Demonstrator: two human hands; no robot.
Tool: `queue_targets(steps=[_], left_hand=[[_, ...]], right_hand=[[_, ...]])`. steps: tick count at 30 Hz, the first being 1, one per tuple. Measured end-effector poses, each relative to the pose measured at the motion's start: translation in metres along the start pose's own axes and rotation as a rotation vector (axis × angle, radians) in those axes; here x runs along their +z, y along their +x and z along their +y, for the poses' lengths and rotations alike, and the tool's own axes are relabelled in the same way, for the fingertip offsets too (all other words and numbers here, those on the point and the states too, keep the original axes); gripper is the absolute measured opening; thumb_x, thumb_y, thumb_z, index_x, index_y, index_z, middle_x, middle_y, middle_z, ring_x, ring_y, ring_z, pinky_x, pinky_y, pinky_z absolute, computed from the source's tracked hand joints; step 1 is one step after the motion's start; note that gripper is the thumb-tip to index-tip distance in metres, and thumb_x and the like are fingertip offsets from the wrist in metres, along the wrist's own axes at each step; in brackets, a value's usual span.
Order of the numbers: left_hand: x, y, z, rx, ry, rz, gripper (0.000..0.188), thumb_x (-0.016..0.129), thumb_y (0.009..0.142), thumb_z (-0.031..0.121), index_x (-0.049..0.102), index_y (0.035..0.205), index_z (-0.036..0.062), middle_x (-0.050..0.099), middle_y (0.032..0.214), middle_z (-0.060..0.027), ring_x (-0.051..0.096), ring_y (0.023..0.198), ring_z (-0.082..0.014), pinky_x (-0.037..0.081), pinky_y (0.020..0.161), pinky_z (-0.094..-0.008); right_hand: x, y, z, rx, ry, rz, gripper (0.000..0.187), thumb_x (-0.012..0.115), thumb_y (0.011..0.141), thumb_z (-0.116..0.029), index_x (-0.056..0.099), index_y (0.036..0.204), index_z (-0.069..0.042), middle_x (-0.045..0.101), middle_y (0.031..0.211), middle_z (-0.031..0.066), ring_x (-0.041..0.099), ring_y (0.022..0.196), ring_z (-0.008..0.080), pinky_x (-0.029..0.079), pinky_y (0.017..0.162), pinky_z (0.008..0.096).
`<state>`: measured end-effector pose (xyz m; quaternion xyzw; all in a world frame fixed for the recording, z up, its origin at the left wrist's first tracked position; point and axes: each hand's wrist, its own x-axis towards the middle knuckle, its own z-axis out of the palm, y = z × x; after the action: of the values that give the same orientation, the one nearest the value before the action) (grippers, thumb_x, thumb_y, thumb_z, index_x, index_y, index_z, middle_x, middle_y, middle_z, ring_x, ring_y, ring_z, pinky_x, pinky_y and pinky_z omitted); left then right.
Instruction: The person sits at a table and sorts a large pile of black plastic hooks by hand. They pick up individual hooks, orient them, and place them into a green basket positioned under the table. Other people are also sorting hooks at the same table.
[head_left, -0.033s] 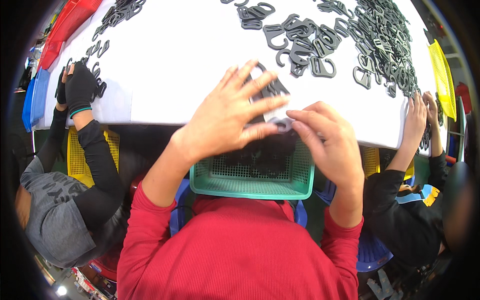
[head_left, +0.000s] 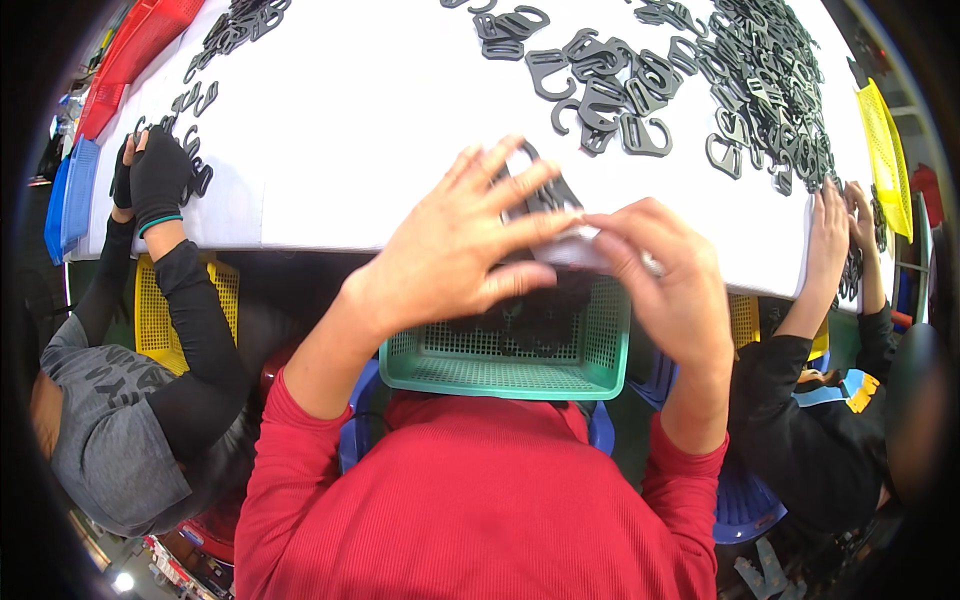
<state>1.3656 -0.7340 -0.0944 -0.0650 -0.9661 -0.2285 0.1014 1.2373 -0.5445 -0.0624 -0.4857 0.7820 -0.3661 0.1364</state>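
My left hand point(head_left: 450, 235) is spread out flat over a few black plastic hooks point(head_left: 555, 185) at the table's near edge. The hooks show between and past its fingers. My right hand point(head_left: 670, 270) is closed in a pinch beside the left fingertips, thumb against forefinger. Something pale and blurred lies at the pinch, too smeared to name. Below both hands stands a green plastic basket point(head_left: 500, 382) with dark pieces point(head_left: 540, 325) inside, partly hidden by my left hand.
Loose black hooks point(head_left: 645, 135) lie scattered across the white table point(head_left: 350, 130), with a dense heap point(head_left: 770, 90) at right. A co-worker's gloved hands point(head_left: 160, 175) are at left, another's bare hands point(head_left: 830, 235) at right. Yellow baskets point(head_left: 160, 310) and a red tray point(head_left: 140, 60) stand around.
Both hands have shifted slightly toward me, and the left hand also a little to the right. The pale blur at the right fingertips looks different.
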Motion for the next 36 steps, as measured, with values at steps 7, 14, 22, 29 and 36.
queue_targets(steps=[7, 14, 22, 29, 36], left_hand=[[-0.004, -0.005, 0.027, 0.199, -0.31, -0.099, 0.031, 0.069, 0.086, 0.038, 0.07, 0.11, 0.0185, 0.061, 0.124, -0.007, 0.054, 0.119, -0.0295, 0.038, 0.103, -0.0567], [-0.01, 0.042, 0.002, -0.052, -0.075, 0.398, 0.029, 0.074, 0.077, 0.009, 0.07, 0.106, 0.0062, 0.068, 0.108, -0.009, 0.064, 0.095, -0.0266, 0.052, 0.083, -0.0371], [0.015, 0.073, -0.01, -0.003, 0.201, 0.344, 0.025, 0.073, 0.08, 0.021, 0.069, 0.1, 0.007, 0.067, 0.101, -0.0023, 0.059, 0.095, -0.0217, 0.046, 0.083, -0.035], [0.005, 0.068, -0.006, -0.112, -0.006, 0.269, 0.023, 0.07, 0.084, 0.018, 0.071, 0.104, 0.0062, 0.069, 0.092, -0.0054, 0.062, 0.082, -0.0222, 0.049, 0.073, -0.034], [-0.007, 0.063, -0.017, -0.242, 0.114, 0.325, 0.023, 0.069, 0.085, 0.017, 0.07, 0.105, 0.0051, 0.069, 0.097, -0.0083, 0.063, 0.085, -0.0241, 0.05, 0.075, -0.0342]], right_hand=[[0.001, 0.05, 0.031, -0.078, -0.22, 0.282, 0.016, 0.07, 0.082, -0.011, 0.071, 0.098, -0.007, 0.063, 0.089, 0.007, 0.063, 0.079, 0.0255, 0.05, 0.067, 0.0345], [0.007, 0.069, 0.041, -0.213, -0.429, 0.37, 0.008, 0.071, 0.079, -0.011, 0.067, 0.085, -0.006, 0.061, 0.092, 0.0029, 0.061, 0.087, 0.0232, 0.05, 0.073, 0.0353], [-0.035, 0.035, 0.036, 0.233, -0.007, 0.354, 0.011, 0.061, 0.092, -0.006, 0.066, 0.098, 0.002, 0.066, 0.079, 0.0067, 0.061, 0.075, 0.0111, 0.048, 0.068, 0.0256], [-0.028, 0.034, 0.054, 0.096, -0.235, 0.294, 0.019, 0.072, 0.08, -0.009, 0.072, 0.099, -0.008, 0.062, 0.097, 0.0064, 0.061, 0.083, 0.026, 0.048, 0.072, 0.0355], [-0.019, 0.045, 0.066, -0.17, -0.428, 0.351, 0.009, 0.068, 0.084, -0.012, 0.065, 0.088, -0.005, 0.063, 0.092, 0.0048, 0.06, 0.08, 0.0254, 0.046, 0.075, 0.0366]])
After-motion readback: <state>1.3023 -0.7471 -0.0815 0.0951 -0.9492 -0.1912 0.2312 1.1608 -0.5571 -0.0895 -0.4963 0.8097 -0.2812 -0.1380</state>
